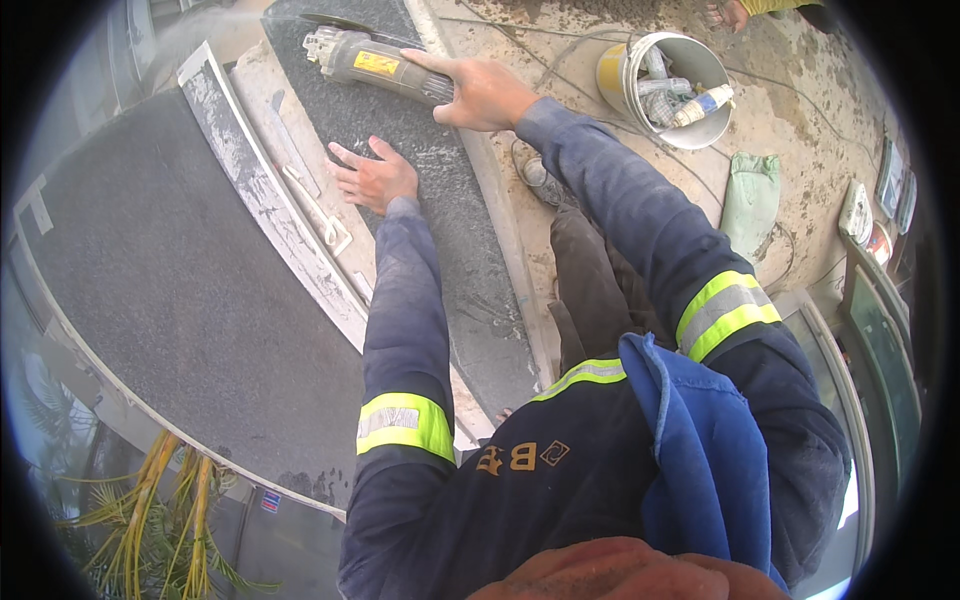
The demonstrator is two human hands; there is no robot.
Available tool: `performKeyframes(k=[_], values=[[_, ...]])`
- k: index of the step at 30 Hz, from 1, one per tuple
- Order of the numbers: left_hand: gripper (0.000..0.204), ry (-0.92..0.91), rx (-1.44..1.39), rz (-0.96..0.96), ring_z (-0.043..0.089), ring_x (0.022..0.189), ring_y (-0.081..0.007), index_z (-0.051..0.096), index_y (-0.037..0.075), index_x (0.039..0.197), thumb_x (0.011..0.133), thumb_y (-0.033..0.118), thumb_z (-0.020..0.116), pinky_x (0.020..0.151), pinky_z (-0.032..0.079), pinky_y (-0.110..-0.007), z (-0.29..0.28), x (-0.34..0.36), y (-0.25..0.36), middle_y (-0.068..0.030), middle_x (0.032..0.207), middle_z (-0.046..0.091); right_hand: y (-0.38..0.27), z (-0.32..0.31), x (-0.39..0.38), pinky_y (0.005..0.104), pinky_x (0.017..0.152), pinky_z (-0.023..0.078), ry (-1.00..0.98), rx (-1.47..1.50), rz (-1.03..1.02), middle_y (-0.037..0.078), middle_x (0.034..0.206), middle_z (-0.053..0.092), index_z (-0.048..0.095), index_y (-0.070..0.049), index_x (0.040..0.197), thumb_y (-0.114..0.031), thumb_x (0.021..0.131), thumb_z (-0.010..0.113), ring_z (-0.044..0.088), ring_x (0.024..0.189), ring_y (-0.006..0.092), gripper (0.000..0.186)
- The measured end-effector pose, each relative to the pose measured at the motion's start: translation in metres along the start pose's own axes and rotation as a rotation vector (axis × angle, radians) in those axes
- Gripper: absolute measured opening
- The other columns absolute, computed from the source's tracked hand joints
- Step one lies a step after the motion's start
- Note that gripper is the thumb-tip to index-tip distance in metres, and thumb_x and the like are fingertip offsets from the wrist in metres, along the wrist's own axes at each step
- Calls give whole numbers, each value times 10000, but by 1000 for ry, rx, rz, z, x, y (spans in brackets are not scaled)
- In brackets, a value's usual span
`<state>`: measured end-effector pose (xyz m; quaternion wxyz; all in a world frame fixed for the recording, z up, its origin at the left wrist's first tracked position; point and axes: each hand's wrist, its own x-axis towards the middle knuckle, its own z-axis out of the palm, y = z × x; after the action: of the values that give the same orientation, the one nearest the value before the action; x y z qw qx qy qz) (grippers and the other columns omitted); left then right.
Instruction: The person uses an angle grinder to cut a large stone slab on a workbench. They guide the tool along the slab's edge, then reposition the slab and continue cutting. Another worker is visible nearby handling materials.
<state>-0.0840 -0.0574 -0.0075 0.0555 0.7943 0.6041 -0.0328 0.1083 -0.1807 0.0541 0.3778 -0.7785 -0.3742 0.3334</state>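
Note:
My right hand [487, 95] is closed around the rear body of an angle grinder [375, 68] with a yellow label. Its thin disc [336, 22] lies over the far end of a long dark grey stone slab [450, 200], and pale dust [215, 28] streams off to the left. My left hand [378, 180] is spread open with nothing in it, palm down at the slab's left edge, below the grinder. Whether that palm presses on the stone or hovers, I cannot tell. Pale dust marks the slab near both hands.
Left of the slab runs a white-smeared ledge [270, 205] with a white strip [318, 212] beside it, then a wide dark surface [180, 270]. To the right stand a white bucket [612, 80] of tubes and a green bag [752, 200]. Cables [690, 170] cross the floor; another person's hand [730, 14] shows above.

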Motion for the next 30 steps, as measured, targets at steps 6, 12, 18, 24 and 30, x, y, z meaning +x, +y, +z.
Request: performKeyframes(k=[6, 12, 18, 24, 30], values=[[766, -3, 20, -16, 318, 1532, -409, 223, 116, 1679, 1075, 532, 447, 1222, 285, -618, 2, 1, -2, -243, 1684, 251, 4, -1, -12, 476, 829, 607, -15, 28, -13, 230, 919, 749, 408, -312, 1641, -181, 768, 771, 746, 846, 394, 954], [756, -22, 30, -21, 313, 1535, -407, 226, 121, 1678, 1080, 530, 440, 1221, 288, -617, -2, -1, 0, -240, 1689, 244, 5, -12, -35, 413, 736, 607, 44, 42, -53, 225, 948, 749, 450, -296, 1626, -121, 754, 738, 711, 686, 287, 935], [771, 19, -9, 12, 308, 1546, -410, 251, 93, 1670, 1071, 536, 450, 1225, 278, -627, 3, 1, -5, -241, 1688, 254, 9, -7, -37, 415, 731, 603, 40, 42, -46, 198, 883, 742, 451, -316, 1624, -125, 761, 728, 710, 672, 278, 926], [757, 169, -190, 188, 357, 1518, -403, 275, 17, 1643, 1086, 502, 440, 1191, 323, -595, 0, -13, -1, -257, 1634, 357, 11, -5, -27, 425, 721, 604, 45, 39, -50, 175, 760, 711, 456, -335, 1619, -147, 747, 734, 720, 674, 284, 934], [687, -332, -1531, -43, 618, 1219, -323, 367, -46, 1551, 1127, 488, 457, 1042, 519, -449, -24, -10, 87, -216, 1385, 568, 18, 5, -13, 427, 736, 604, 123, 68, -109, 175, 775, 727, 472, -317, 1612, -223, 751, 754, 730, 694, 315, 910]])
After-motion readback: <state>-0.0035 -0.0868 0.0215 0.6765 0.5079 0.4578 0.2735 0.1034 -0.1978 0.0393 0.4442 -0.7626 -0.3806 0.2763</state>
